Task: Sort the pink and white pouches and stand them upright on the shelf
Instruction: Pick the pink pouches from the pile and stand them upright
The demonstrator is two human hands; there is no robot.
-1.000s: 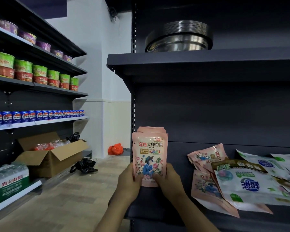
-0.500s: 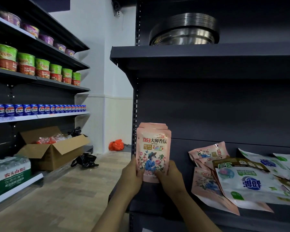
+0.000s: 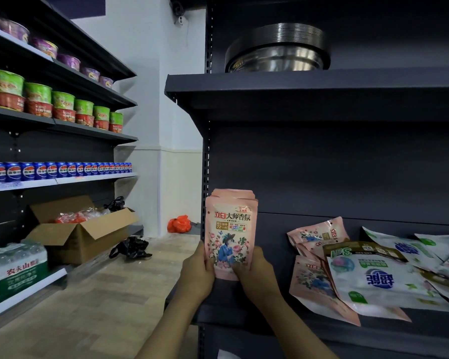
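A small stack of pink pouches [image 3: 230, 229] stands upright at the left end of the dark shelf [image 3: 373, 330], front pouch showing a flower print. My left hand [image 3: 198, 270] grips its lower left edge and my right hand [image 3: 254, 273] its lower right edge. To the right lies a loose heap: more pink pouches [image 3: 314, 281] lying flat, with white pouches [image 3: 379, 281] on top of them and spreading to the right edge.
A stack of steel bowls [image 3: 278, 47] sits on the shelf above [image 3: 296, 84]. Left of the aisle are shelves with cup noodles [image 3: 60, 104] and blue cans [image 3: 62, 169], an open cardboard box [image 3: 83, 234], bottled water [image 3: 13, 273], black bag [image 3: 130, 250] and orange bag [image 3: 179, 224] on the floor.
The camera has shifted slightly, so the scene sits a little lower and to the right. Both hands still hold the upright pink pouches in the same place on the shelf.
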